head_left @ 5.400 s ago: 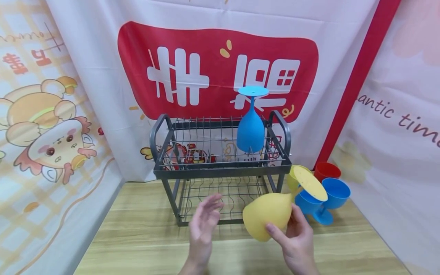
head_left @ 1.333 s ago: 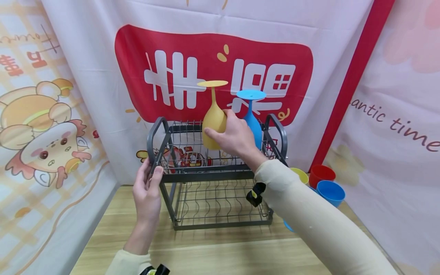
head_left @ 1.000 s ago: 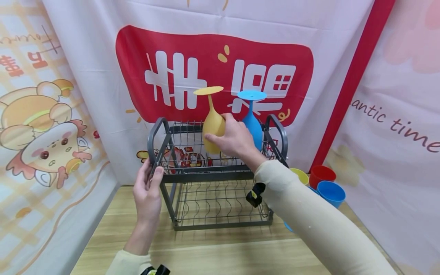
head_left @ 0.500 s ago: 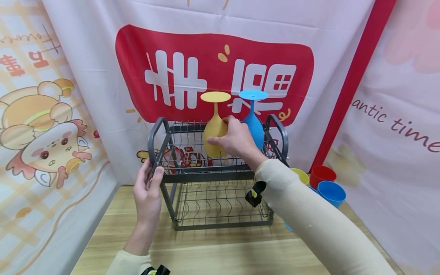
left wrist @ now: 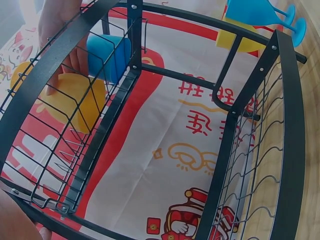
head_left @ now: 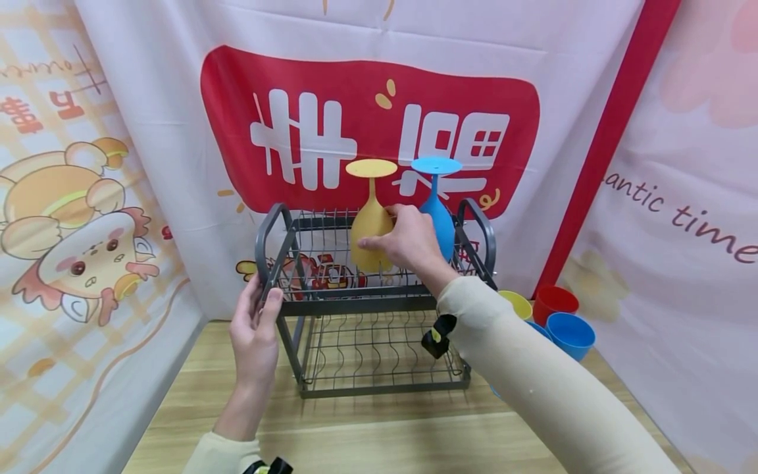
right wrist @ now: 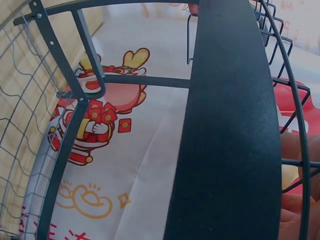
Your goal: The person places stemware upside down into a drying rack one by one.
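Observation:
In the head view, a yellow goblet stands upside down on the upper tier of a black two-tier dish rack, its foot uppermost. My right hand holds its bowl, thumb in front and fingers behind. Just right of that hand is an upturned blue goblet, partly covered by the hand. My left hand grips the rack's left front corner. From below, the left wrist view shows the yellow bowl beside the blue one through the wires. Black rack bars fill most of the right wrist view.
Right of the rack, partly behind my right sleeve, stand a yellow cup, a red cup and a blue goblet. Wire dividers line the lower tier. Printed cloth hangs close behind the rack.
The yellow goblet went from in front of the rack to the upper tier, then came down and straightened from a left tilt. My left hand moved from mid-air to the rack's corner.

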